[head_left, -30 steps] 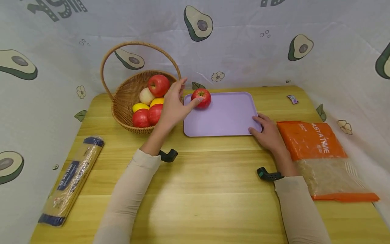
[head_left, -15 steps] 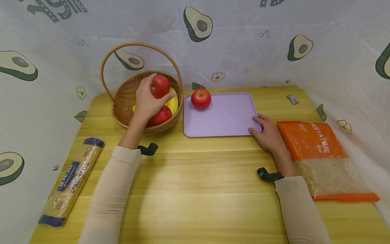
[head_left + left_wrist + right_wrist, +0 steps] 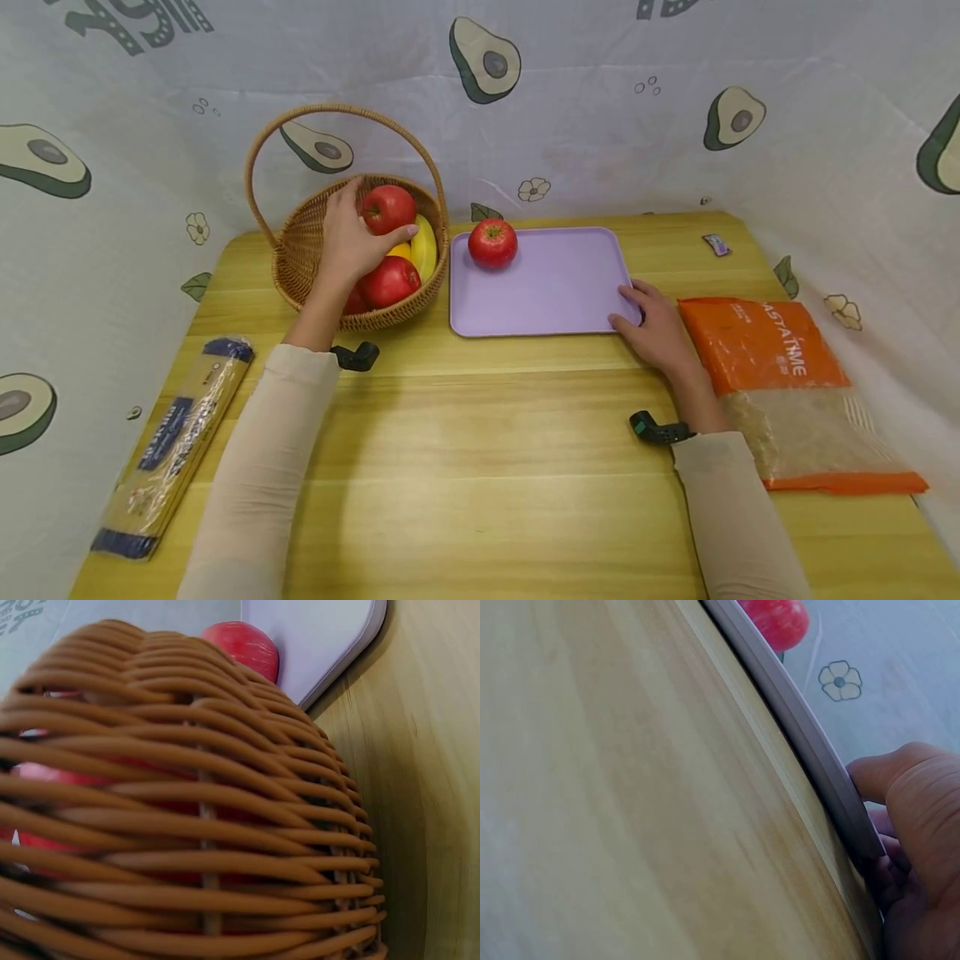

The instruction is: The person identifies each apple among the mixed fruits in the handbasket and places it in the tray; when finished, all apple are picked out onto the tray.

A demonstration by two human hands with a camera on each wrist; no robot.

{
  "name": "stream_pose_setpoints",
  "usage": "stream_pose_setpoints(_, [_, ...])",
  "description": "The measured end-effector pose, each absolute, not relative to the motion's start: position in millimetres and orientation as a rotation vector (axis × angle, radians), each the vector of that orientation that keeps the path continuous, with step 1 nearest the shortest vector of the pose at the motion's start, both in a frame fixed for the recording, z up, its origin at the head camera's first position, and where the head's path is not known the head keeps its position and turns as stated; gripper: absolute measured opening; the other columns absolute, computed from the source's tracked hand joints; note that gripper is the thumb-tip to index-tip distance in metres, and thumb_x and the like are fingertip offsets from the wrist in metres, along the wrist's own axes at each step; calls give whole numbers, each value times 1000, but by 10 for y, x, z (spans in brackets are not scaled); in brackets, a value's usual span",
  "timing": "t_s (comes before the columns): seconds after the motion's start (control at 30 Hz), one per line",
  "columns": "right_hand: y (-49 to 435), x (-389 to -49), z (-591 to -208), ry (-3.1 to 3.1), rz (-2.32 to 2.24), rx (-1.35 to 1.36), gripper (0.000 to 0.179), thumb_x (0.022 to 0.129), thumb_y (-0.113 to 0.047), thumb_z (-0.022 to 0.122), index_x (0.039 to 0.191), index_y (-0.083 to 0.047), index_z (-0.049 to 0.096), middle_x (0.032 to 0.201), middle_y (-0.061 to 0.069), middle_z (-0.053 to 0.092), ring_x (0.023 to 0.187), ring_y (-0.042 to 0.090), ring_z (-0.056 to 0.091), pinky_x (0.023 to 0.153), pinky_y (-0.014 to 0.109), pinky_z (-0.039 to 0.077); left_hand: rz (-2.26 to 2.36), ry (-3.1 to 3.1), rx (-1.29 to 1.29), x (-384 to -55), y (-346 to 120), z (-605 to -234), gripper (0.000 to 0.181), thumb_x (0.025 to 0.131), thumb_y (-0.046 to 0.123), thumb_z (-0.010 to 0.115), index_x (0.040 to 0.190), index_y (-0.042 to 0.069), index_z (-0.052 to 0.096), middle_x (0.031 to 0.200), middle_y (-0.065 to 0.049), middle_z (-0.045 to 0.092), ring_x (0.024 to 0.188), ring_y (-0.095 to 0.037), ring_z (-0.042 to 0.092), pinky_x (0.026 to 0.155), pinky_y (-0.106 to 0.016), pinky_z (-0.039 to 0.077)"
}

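My left hand (image 3: pixel 348 243) is inside the wicker basket (image 3: pixel 397 312), with thumb and fingers spread around the left and lower sides of a red apple (image 3: pixel 390 207). Another red apple (image 3: pixel 390 283) and a banana (image 3: pixel 425 250) lie beside it; my hand hides part of the fruit. In the left wrist view the basket's weave (image 3: pixel 187 832) blocks the hand. My right hand (image 3: pixel 656 329) grips the right end of the lilac tray (image 3: pixel 555 283), thumb (image 3: pixel 877 776) at its rim. One red apple (image 3: pixel 492 243) sits in the tray's far left corner.
A long packet (image 3: pixel 176 446) with blue ends lies at the left of the wooden table (image 3: pixel 480 467). On the right is a large orange-and-clear bag (image 3: pixel 795 392), with a small purple wrapper (image 3: pixel 717 244) behind it. Patterned cloth (image 3: pixel 600 125) surrounds the table.
My left hand has left the apple on the tray and moved left into the basket, then shifted slightly further left. My right hand has stayed on the tray.
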State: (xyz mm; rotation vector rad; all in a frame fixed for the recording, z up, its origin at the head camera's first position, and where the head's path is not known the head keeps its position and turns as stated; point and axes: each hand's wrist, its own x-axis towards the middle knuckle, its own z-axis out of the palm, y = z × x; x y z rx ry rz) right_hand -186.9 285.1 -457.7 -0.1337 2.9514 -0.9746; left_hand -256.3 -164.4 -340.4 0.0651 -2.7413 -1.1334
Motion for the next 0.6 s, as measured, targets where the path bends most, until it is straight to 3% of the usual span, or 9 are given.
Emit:
stream_pose_setpoints(0.3, [2858,-1881,-4575,2955,-960,-119,64,102,-29,60,155,2,41,165,29,26,150,53,25,122,67,21,-1149,-2812,125,-2657,-1648,-3421,109,81,54,81,165,18,21,167,-16,23,151,-37,30,121,-61,33])
stream_pose_setpoints(0.6, [2847,-1878,-4582,2956,-952,-115,64,102,-29,60,155,2,41,165,28,26,150,52,25,122,67,22,-1209,-2856,100,-2743,-1631,-3439,101,86,49,78,164,31,18,167,-15,24,149,-37,33,120,-62,33])
